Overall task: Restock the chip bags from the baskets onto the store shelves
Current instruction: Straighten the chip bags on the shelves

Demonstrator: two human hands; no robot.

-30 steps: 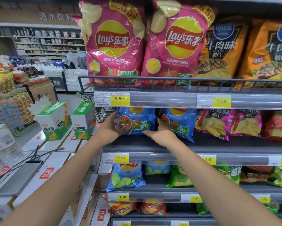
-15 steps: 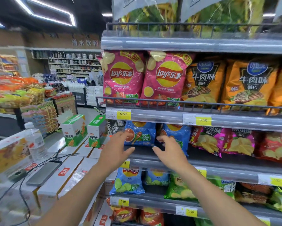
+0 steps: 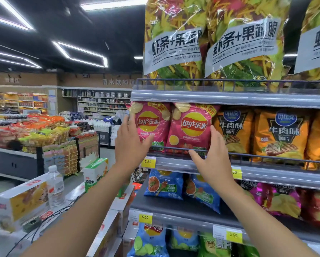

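Two pink Lay's chip bags stand upright behind the wire rail of a shelf [image 3: 248, 155]. My left hand [image 3: 130, 143] is raised at the left pink bag [image 3: 151, 125], fingers straight, touching its left edge and lower front. My right hand [image 3: 210, 158] is at the right pink bag [image 3: 192, 128], fingers straight along its right edge, thumb over the rail. Neither hand grips anything. Two blue Lay's bags [image 3: 163, 184] sit on the shelf below. No basket is in view.
Orange beef-flavour bags [image 3: 279, 132] fill the shelf to the right. Large green and yellow snack bags [image 3: 244, 43] stand on the top shelf. Left of me, stacked cartons [image 3: 22, 201] carry a water bottle [image 3: 55, 186] and cables. Display tables of snacks [image 3: 35, 134] stand across the aisle.
Both hands have left the blue bags on the lower shelf and risen to the pink bags one shelf up. My view has tilted upward.
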